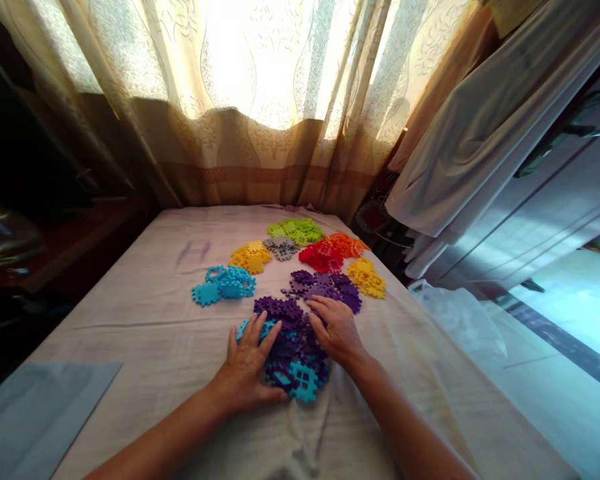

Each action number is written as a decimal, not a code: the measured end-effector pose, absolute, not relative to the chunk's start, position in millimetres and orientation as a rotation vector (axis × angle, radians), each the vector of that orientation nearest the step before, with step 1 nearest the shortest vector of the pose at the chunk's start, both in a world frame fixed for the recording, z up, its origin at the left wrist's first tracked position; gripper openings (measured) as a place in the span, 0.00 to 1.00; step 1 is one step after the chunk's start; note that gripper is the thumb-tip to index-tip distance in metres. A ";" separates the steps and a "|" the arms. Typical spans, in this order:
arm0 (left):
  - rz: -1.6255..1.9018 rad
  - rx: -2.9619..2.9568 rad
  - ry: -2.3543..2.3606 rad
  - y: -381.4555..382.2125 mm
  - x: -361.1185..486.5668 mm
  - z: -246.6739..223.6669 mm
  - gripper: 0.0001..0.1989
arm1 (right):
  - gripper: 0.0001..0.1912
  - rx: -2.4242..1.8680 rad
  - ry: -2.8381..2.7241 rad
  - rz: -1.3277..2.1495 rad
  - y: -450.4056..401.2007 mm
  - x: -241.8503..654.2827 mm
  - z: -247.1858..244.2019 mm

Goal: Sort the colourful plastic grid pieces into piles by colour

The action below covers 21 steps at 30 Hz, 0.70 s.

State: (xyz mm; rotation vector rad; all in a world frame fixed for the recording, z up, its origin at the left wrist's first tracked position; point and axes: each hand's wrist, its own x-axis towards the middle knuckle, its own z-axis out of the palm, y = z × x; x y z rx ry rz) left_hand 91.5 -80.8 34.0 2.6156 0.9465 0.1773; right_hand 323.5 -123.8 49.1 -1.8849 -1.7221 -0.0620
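Note:
A mixed heap of purple and blue notched plastic pieces (291,340) lies on the cloth-covered table near me. My left hand (247,369) rests against the heap's left side, its fingers spread over some blue pieces. On the right side, my right hand (336,328) touches the heap's edge with fingers apart. Just beyond it is a purple pile (325,287). A blue pile (225,283) sits to the left. Farther back are yellow pieces (251,257), grey pieces (282,247), a lime green pile (296,231), red pieces (322,256), orange pieces (347,245) and another yellow pile (367,277).
A grey-blue sheet (45,413) lies at the table's near left. Patterned curtains (250,150) hang behind the table's far edge. Hanging cloth (460,147) and a clear plastic bag (460,323) are beyond the right edge. Dark furniture (75,233) stands at the left.

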 end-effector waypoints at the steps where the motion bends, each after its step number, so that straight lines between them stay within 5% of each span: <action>1: 0.178 2.604 0.969 -79.8 94.8 35.3 0.59 | 0.17 -1.857 -1.770 -0.046 -117.0 316.2 53.1; 8: 0.349 2.587 1.289 -71.5 86.6 17.2 0.59 | 0.25 -1.797 -2.162 0.118 -66.6 264.0 58.7; 21: 0.755 2.628 1.033 -75.6 123.0 -13.1 0.58 | 0.21 -1.487 -2.302 0.111 -98.2 320.2 53.2</action>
